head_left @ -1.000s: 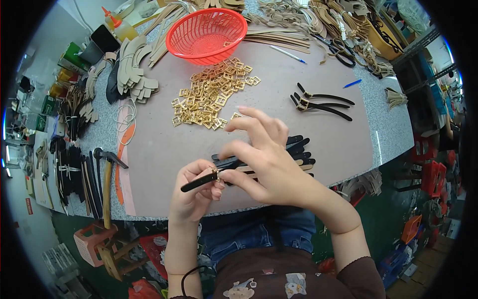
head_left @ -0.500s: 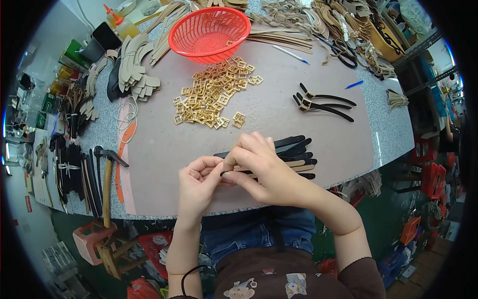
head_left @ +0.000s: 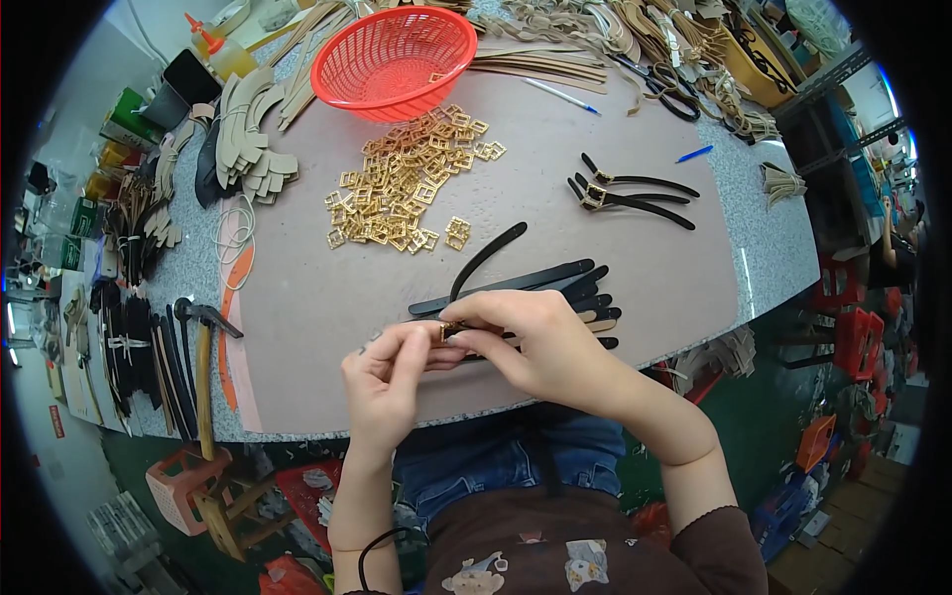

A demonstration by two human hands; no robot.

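Observation:
My left hand [head_left: 387, 375] pinches a small gold buckle [head_left: 442, 333] between thumb and fingers. From the other side, my right hand [head_left: 526, 332] grips the black strap [head_left: 488, 254] at the buckle; the strap's long, rounded end curves up and away from my fingers. How the strap passes through the buckle is hidden by my fingertips. Under and beside my right hand lies a bundle of black straps [head_left: 555, 276], some with tan undersides. A loose heap of gold buckles [head_left: 407, 178] lies beyond my hands, with a few [head_left: 457, 233] set apart nearer to me.
A red plastic basket [head_left: 337, 74] stands behind the heap. Several black straps with buckles [head_left: 635, 195] lie at the right, near a blue pen [head_left: 694, 154]. At the left edge are a hammer [head_left: 208, 357] and white cord [head_left: 235, 235]. Scissors [head_left: 674, 94] lie far right.
The strap's long end now shows upright beyond my right hand, and the gold buckle is visible between my fingers. My hands stay close together; the view has shifted slightly.

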